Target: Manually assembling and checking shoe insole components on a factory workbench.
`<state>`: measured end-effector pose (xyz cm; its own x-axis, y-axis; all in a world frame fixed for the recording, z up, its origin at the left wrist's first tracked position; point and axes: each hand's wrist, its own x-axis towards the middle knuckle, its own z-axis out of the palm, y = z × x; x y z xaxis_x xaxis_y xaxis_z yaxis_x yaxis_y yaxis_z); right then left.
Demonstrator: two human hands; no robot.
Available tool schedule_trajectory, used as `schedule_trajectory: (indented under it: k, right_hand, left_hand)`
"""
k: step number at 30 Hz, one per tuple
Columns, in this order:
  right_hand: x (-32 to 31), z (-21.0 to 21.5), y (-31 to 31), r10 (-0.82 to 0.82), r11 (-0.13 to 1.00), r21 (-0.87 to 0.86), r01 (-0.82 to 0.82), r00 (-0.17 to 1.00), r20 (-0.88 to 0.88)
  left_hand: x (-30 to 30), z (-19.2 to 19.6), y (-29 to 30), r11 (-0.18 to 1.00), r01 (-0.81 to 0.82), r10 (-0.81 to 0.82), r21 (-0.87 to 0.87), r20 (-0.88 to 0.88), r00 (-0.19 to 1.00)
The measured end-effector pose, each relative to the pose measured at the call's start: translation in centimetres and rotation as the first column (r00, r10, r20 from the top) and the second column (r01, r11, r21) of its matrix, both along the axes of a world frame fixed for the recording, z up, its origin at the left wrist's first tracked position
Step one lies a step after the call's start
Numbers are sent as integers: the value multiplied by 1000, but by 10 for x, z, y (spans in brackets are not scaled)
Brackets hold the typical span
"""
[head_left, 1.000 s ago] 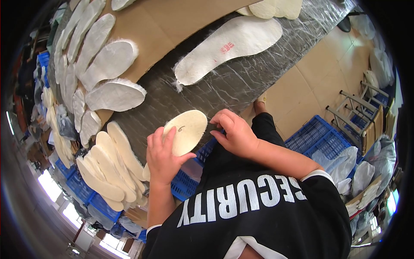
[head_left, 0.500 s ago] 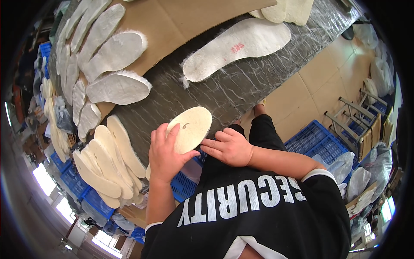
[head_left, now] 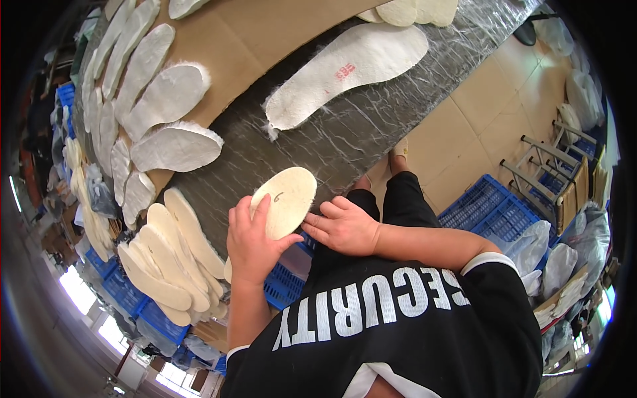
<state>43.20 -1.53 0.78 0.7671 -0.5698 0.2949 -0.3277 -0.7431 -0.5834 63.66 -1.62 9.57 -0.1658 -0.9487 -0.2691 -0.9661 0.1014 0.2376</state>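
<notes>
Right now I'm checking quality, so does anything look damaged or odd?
Yes: the large white insole on the dark tabletop has a fibre tuft sticking out at its lower-left end, breaking its outline.

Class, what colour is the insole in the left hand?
The insole is cream, best seen in the head view.

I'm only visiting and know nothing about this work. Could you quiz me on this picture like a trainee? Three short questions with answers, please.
1. Which hand grips a cream insole?
2. What colour is the printed mark on the large white insole?
(a) blue
(b) green
(c) red
3. True or false: a cluster of cream insoles lies to the left of the gripped one.

Key:
1. The left hand; the right hand has its fingertips near the edge.
2. (c)
3. True.
</notes>
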Motion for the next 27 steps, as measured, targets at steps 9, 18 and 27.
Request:
schedule_trajectory:
  k: [9,18,27]
  right_hand:
    - [-7,-5,0,52,999,-7,-51,994,100]
    - [4,25,-57,-45,971,238,30,997,61]
    - [11,30,-74,84,971,233,-48,986,-147]
  left_hand:
    - [-8,1,1,1000,-7,6,4,96,995]
    - [-12,2,1,1000,-11,10,12,42,999]
    - [40,13,20,865,-424,494,268,-314,810]
